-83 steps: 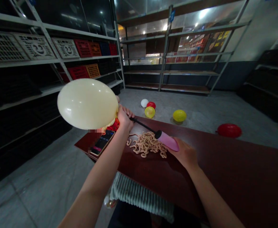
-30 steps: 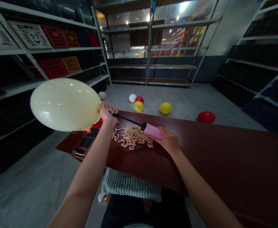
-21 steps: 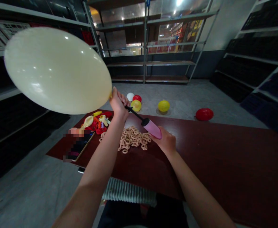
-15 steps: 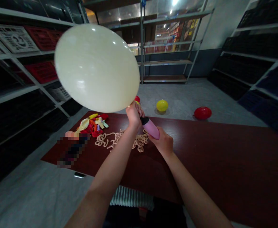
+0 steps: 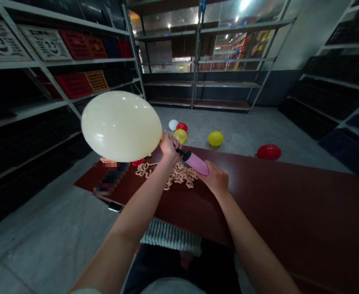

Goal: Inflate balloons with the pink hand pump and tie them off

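A large pale cream balloon [image 5: 121,125] swells at the left, above the end of a dark red table [image 5: 290,204]. My left hand [image 5: 169,146] is closed around the balloon's neck, pinching it onto the black nozzle of a pink hand pump [image 5: 196,162]. My right hand [image 5: 215,180] grips the pump's pink barrel from below. The pump's black rod is pushed almost fully in. Under the pump lies a heap of beige rubbery loops [image 5: 176,174] on the table.
A phone [image 5: 110,183] lies at the table's left end beside red uninflated balloons [image 5: 138,162]. On the grey floor behind rest white [image 5: 173,124], red [image 5: 182,127] and yellow balloons [image 5: 215,138], and another red one [image 5: 268,152]. Metal shelves with plastic crates [image 5: 72,83] line the walls.
The pump rod was drawn out, then pushed in, bringing my hands close together. The balloon swung up toward the camera and came back down to the left.
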A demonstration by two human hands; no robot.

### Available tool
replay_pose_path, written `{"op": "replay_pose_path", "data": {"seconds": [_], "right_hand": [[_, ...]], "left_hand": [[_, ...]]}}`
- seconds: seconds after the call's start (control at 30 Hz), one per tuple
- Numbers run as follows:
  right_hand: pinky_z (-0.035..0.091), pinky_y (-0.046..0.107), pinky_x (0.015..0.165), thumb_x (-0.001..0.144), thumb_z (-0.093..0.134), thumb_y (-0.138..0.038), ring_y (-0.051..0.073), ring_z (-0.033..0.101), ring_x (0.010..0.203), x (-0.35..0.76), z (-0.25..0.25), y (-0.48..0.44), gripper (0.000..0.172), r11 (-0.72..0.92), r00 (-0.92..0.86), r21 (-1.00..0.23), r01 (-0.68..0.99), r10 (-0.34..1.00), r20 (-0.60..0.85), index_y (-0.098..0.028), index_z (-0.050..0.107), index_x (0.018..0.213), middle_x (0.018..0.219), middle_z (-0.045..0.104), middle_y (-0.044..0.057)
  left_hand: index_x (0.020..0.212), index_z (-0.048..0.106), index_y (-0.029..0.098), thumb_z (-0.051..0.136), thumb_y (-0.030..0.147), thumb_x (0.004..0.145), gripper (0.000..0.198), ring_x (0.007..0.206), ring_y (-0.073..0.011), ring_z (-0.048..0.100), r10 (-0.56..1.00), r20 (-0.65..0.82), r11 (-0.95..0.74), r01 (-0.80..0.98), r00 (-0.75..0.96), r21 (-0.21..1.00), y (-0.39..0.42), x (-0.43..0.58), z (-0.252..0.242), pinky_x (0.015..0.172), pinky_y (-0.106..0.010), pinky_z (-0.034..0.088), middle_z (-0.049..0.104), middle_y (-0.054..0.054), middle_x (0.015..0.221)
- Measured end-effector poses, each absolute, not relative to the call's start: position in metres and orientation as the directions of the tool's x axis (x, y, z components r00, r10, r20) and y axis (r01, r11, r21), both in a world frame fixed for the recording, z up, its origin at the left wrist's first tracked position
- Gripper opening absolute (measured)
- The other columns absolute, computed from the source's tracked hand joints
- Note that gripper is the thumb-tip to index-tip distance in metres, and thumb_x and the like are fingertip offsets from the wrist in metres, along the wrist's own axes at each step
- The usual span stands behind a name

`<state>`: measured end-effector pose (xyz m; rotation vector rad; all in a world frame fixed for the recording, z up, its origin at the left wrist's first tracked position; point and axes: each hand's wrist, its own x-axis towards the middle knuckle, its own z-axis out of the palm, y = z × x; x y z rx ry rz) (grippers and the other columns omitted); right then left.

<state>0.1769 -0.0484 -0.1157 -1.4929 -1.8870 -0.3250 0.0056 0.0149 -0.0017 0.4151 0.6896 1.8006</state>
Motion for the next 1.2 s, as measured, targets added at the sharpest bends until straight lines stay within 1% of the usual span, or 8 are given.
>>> {"op": "replay_pose_path", "data": {"seconds": [0.1, 0.23, 0.4, 0.57, 0.73, 0.87, 1.03, 1.2], "right_hand": [[0.035, 0.028, 0.062, 0.081, 0.059, -0.064, 0.02, 0.067, 0.077, 0.177, -0.118, -0.051, 0.053, 0.331, -0.149, -0.163, 0.93, 0.742, 0.654, -0.02, 0.067, 0.109, 0.091, 0.074, 0.007], [0.036, 0.028, 0.064, 0.082, 0.059, -0.063, 0.019, 0.066, 0.077, 0.176, -0.12, -0.054, 0.052, 0.362, -0.203, -0.107, 0.926, 0.716, 0.668, -0.02, 0.067, 0.11, 0.092, 0.074, 0.007], [0.038, 0.027, 0.066, 0.082, 0.061, -0.059, 0.019, 0.067, 0.08, 0.173, -0.116, -0.058, 0.051, 0.405, -0.271, -0.064, 0.912, 0.713, 0.646, -0.021, 0.066, 0.116, 0.098, 0.074, 0.007], [0.038, 0.029, 0.065, 0.082, 0.061, -0.061, 0.019, 0.067, 0.079, 0.172, -0.114, -0.06, 0.053, 0.405, -0.301, -0.023, 0.914, 0.714, 0.632, -0.023, 0.065, 0.119, 0.097, 0.074, 0.006], [0.039, 0.028, 0.067, 0.081, 0.063, -0.059, 0.019, 0.068, 0.08, 0.171, -0.115, -0.057, 0.052, 0.393, -0.242, -0.108, 0.913, 0.735, 0.634, -0.023, 0.065, 0.117, 0.098, 0.075, 0.005], [0.038, 0.028, 0.062, 0.079, 0.064, -0.059, 0.02, 0.068, 0.075, 0.174, -0.117, -0.054, 0.048, 0.351, -0.154, -0.186, 0.918, 0.745, 0.649, -0.02, 0.067, 0.108, 0.088, 0.074, 0.005], [0.039, 0.028, 0.059, 0.081, 0.062, -0.055, 0.02, 0.069, 0.07, 0.178, -0.12, -0.05, 0.045, 0.305, -0.059, -0.266, 0.914, 0.751, 0.657, -0.019, 0.065, 0.106, 0.088, 0.074, 0.006], [0.04, 0.029, 0.056, 0.084, 0.057, -0.054, 0.021, 0.069, 0.067, 0.181, -0.123, -0.046, 0.041, 0.232, 0.058, -0.347, 0.909, 0.753, 0.656, -0.02, 0.064, 0.107, 0.085, 0.074, 0.005]], "left_hand": [[0.057, 0.026, 0.02, 0.04, 0.034, 0.1, 0.047, 0.03, -0.0068, 0.023, 0.931, -0.091, -0.226, -0.755, -0.353, 0.616, 0.01, -0.018, -0.003, 0.036, -0.023, 0.02, 0.026, 0.007, 0.04], [0.057, 0.023, 0.02, 0.042, 0.028, 0.097, 0.045, 0.031, -0.0065, 0.022, 0.915, -0.081, -0.271, -0.753, -0.394, 0.6, 0.004, -0.049, -0.002, 0.037, -0.022, 0.019, 0.025, 0.007, 0.041], [0.057, 0.022, 0.019, 0.044, 0.025, 0.095, 0.044, 0.032, -0.0058, 0.023, 0.892, -0.064, -0.33, -0.74, -0.448, 0.587, -0.001, -0.091, -0.003, 0.039, -0.022, 0.02, 0.024, 0.008, 0.043], [0.056, 0.022, 0.02, 0.041, 0.02, 0.093, 0.041, 0.032, -0.0067, 0.021, 0.874, -0.069, -0.354, -0.728, -0.481, 0.587, -0.003, -0.119, -0.003, 0.038, -0.022, 0.018, 0.023, 0.007, 0.042], [0.057, 0.024, 0.02, 0.04, 0.028, 0.098, 0.045, 0.032, -0.0063, 0.022, 0.86, -0.052, -0.383, -0.71, -0.507, 0.591, 0.004, -0.108, 0.011, 0.038, -0.022, 0.02, 0.024, 0.007, 0.043], [0.057, 0.024, 0.019, 0.043, 0.034, 0.099, 0.048, 0.031, -0.0057, 0.023, 0.866, 0.024, -0.41, -0.68, -0.5, 0.608, 0.018, -0.08, 0.029, 0.037, -0.022, 0.019, 0.024, 0.007, 0.042], [0.055, 0.027, 0.02, 0.048, 0.041, 0.096, 0.052, 0.029, -0.0057, 0.023, 0.92, 0.089, -0.342, -0.669, -0.383, 0.66, 0.032, -0.023, 0.037, 0.034, -0.022, 0.017, 0.025, 0.007, 0.039], [0.051, 0.028, 0.021, 0.053, 0.043, 0.092, 0.053, 0.026, -0.0066, 0.025, 0.963, 0.095, -0.237, -0.631, -0.251, 0.738, 0.039, 0.048, 0.014, 0.031, -0.021, 0.02, 0.027, 0.006, 0.036]]}}
